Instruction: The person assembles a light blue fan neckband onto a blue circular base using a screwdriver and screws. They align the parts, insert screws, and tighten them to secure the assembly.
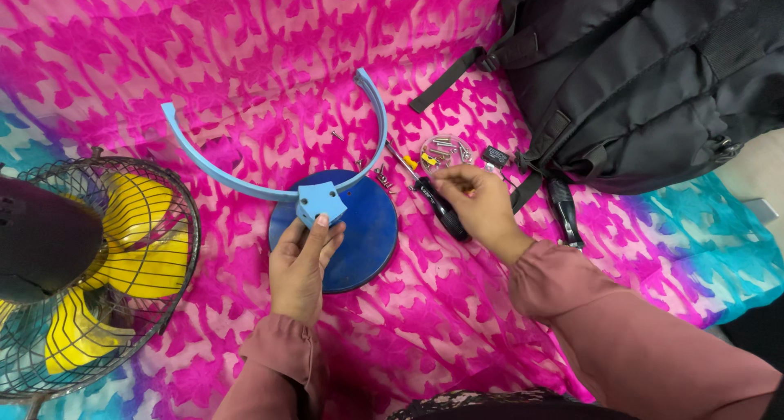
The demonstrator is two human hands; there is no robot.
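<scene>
The left hand (300, 261) pinched the light-blue plastic bracket (319, 201) by its stiff, light-looking hub over the dark-blue base (363, 240); the right hand (480, 205) curled over the slim black screwdriver (441, 209) beside loose screws (382, 175).

1. A black backpack (653, 69) lies at the upper right on the pink patterned cloth (204, 53), its straps trailing toward the middle.
2. A wire fan cage (122, 248) with yellow blades (147, 265) sits at the left edge.
3. A turquoise patch of cloth (719, 240) shows at the right.
</scene>
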